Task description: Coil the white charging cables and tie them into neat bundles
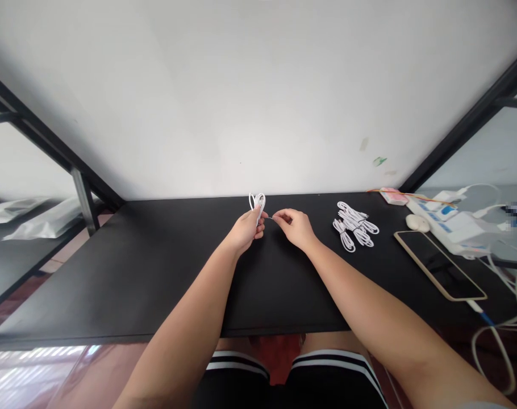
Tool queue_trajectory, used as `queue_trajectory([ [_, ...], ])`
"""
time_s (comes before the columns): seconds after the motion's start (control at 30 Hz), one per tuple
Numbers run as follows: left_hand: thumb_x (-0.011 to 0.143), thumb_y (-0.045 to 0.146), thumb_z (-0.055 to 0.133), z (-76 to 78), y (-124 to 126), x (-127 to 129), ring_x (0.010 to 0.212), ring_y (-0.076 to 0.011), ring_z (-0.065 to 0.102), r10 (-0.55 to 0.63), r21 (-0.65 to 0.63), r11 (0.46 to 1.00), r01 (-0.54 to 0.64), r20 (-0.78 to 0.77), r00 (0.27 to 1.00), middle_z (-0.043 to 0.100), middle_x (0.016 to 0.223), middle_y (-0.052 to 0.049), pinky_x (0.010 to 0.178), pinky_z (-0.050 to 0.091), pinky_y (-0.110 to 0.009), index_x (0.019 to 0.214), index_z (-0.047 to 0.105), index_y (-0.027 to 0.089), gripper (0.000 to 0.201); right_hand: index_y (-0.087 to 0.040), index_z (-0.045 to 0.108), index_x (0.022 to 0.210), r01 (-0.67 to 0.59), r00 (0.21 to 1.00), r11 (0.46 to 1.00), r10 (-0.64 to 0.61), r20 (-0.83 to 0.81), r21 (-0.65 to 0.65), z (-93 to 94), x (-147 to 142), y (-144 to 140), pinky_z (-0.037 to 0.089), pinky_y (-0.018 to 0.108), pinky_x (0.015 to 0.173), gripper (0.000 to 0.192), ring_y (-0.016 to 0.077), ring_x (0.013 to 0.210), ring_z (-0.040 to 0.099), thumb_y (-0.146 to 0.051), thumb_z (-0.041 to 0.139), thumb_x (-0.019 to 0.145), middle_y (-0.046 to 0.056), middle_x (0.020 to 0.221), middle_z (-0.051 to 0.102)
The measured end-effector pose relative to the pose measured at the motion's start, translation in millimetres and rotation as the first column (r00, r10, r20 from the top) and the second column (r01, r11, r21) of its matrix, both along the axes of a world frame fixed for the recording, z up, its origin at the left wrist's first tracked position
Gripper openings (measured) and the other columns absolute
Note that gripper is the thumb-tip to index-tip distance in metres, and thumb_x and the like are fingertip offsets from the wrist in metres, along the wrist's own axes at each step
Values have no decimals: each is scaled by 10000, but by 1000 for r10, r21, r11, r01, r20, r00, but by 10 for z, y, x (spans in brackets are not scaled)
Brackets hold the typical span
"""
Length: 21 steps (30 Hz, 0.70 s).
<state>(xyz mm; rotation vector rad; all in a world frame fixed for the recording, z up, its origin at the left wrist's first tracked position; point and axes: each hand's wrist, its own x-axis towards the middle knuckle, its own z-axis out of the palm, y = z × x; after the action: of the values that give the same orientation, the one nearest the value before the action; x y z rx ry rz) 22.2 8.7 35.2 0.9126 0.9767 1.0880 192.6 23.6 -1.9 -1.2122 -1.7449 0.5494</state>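
A small white cable [257, 201] is sitting bunched into loops in the left hand [246, 229], just above the far middle of the black table [113, 267]. The loops are sticking up out of the fist. The left fingers are curling tight around the bundle. The right hand [293, 225] is pinching something thin, maybe a tie or the cable's end, between thumb and first finger, right beside the bundle.

To do this well, I think the left hand should be keeping the loops squeezed so they are not springing open, while the right hand is pulling the thin bit snug.

Both arms are reaching straight out, wrists close together. A pile of bundled cables [354, 225] is lying to the right, and a phone [440, 264] is lying farther right.
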Motion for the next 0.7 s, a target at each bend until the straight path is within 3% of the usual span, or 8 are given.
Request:
queue_trajectory([
  [0.13,947,456,544,-49,-49,6,386,-76,454,-165,70,981,181,-186,968,567,669,-5,323,246,-196,833,506,174,306,-214,754,851,27,1000,1000,-27,-7,-1,20,-1,-7,502,301,722,138,176,735,670,-312,658,862,32,842,756],
  [0.27,933,507,560,-78,-60,5,334,-40,242,-249,26,965,261,-218,944,325,494,91,336,166,-179,758,473,193,370,-202,761,872,31,1000,1000,-31,5,0,64,-12,-31,499,298,705,151,174,705,668,-307,652,866,38,825,755],
  [0.37,916,529,564,-65,-41,-1,369,-32,192,-259,-67,966,250,-196,946,247,510,98,362,129,-169,714,472,187,407,-202,760,879,12,1000,1000,-12,-13,-25,95,-26,-58,499,293,701,148,170,687,667,-311,661,862,34,811,757],
  [0.5,968,508,332,0,-21,-12,384,-55,200,-244,-161,959,233,-51,968,302,539,56,359,130,-188,738,533,168,457,-211,761,846,-31,999,997,29,-37,-67,117,-44,-86,499,287,706,156,167,696,674,-324,656,867,25,812,764],
  [0.57,979,506,291,20,-28,-6,392,-58,213,-231,-158,961,228,-4,973,327,555,45,363,150,-188,775,561,155,488,-213,763,843,-33,999,996,29,-45,-87,123,-48,-95,501,286,706,154,167,700,679,-320,655,864,25,809,766],
  [0.7,973,555,412,-14,-53,39,405,-43,228,-160,-96,983,154,-58,985,324,567,63,384,181,-175,827,567,143,464,-211,764,842,-32,998,994,25,-64,-101,138,-46,-108,502,282,701,162,166,703,679,-328,654,864,29,819,766],
])
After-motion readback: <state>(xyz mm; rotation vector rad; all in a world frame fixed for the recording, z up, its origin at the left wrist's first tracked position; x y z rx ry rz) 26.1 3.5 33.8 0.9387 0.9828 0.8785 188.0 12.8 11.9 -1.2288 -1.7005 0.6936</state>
